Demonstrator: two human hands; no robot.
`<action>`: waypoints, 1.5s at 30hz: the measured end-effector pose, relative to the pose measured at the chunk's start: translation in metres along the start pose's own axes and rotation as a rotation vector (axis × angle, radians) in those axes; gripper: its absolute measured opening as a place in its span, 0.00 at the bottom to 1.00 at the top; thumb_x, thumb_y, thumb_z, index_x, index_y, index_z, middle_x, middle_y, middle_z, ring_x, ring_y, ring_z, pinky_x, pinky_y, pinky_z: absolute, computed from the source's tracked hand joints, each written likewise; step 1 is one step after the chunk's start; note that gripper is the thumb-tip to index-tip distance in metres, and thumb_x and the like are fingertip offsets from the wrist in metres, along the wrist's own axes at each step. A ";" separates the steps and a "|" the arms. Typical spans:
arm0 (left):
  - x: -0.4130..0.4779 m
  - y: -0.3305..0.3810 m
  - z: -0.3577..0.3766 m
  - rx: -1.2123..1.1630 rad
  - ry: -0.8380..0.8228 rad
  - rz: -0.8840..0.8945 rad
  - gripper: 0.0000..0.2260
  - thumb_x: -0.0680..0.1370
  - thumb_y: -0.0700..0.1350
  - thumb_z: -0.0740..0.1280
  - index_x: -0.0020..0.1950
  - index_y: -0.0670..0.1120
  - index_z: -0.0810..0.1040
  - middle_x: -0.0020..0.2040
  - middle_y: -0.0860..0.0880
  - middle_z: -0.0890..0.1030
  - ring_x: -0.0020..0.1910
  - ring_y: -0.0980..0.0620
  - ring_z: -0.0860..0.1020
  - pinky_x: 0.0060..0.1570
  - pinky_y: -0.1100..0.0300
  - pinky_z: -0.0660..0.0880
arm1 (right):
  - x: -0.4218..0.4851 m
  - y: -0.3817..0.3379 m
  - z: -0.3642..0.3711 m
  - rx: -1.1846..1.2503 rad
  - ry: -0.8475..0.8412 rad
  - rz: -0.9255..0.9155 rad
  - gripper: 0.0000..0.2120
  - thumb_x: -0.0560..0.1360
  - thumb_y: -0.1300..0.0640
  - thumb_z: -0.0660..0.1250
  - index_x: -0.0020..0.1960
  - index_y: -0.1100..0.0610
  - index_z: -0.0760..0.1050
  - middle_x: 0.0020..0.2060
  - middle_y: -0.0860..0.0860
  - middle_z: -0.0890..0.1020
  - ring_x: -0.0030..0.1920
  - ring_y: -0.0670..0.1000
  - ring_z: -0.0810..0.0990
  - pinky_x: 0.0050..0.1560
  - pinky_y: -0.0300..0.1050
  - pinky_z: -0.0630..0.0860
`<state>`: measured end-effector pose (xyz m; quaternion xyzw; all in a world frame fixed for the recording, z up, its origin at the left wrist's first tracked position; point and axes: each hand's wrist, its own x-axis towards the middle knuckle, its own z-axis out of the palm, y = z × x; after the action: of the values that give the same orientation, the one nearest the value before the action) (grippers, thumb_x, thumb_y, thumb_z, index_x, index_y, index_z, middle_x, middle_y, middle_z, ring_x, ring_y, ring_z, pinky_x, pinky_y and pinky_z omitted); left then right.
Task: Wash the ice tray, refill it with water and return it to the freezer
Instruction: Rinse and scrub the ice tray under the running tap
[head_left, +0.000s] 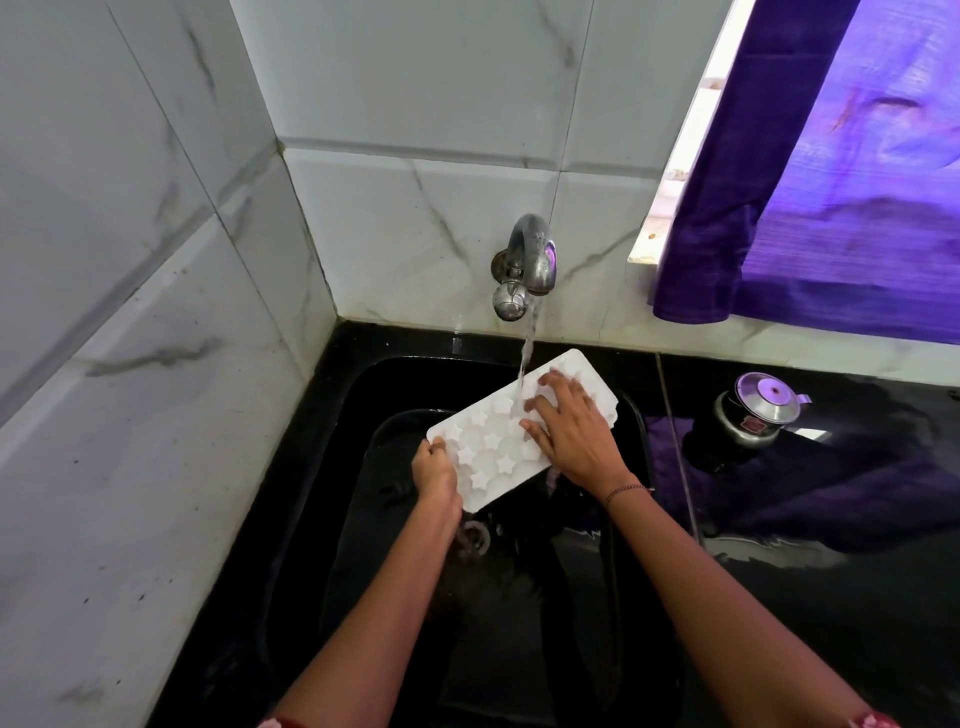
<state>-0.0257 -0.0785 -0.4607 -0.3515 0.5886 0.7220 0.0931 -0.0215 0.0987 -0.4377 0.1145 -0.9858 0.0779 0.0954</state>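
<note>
The white star-mould ice tray (493, 441) is sitting just below the tap (530, 260), over the black sink (374, 384), with the water stream (527, 353) hitting its top. The left hand (435, 467) is gripping the end farthest from the tap, fingers curled round the edge. The right hand (571, 431) is pressing flat on top, fingers spread. A steel pressure cooker (753, 415) is standing right of the tap.

White plastic ice tray (488, 441), rows of star-shaped cells, wet, held aslant above the black sink (332, 519), far end raised, tap water (529, 348) striking its upper middle
</note>
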 end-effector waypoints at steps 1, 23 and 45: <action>0.001 0.000 -0.001 0.010 0.000 0.005 0.10 0.82 0.44 0.56 0.44 0.45 0.73 0.54 0.39 0.79 0.56 0.39 0.78 0.60 0.42 0.74 | 0.001 0.002 0.000 -0.028 0.014 -0.003 0.24 0.78 0.40 0.49 0.58 0.53 0.76 0.68 0.58 0.69 0.73 0.59 0.61 0.74 0.59 0.56; -0.005 0.009 -0.017 -0.072 0.122 -0.063 0.13 0.82 0.40 0.54 0.62 0.37 0.72 0.61 0.37 0.76 0.57 0.39 0.77 0.60 0.44 0.74 | 0.005 -0.047 0.023 -0.067 -0.086 0.119 0.34 0.78 0.40 0.37 0.76 0.62 0.48 0.76 0.59 0.49 0.77 0.57 0.46 0.73 0.61 0.37; -0.006 0.010 -0.024 -0.042 0.134 -0.064 0.10 0.82 0.42 0.54 0.54 0.41 0.74 0.57 0.38 0.78 0.52 0.41 0.78 0.57 0.44 0.75 | 0.006 0.028 -0.011 -0.005 -0.076 -0.066 0.27 0.79 0.43 0.45 0.70 0.56 0.67 0.68 0.57 0.68 0.73 0.58 0.62 0.75 0.54 0.50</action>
<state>-0.0170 -0.1012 -0.4507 -0.4196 0.5667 0.7057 0.0692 -0.0322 0.1259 -0.4289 0.1496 -0.9845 0.0680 0.0608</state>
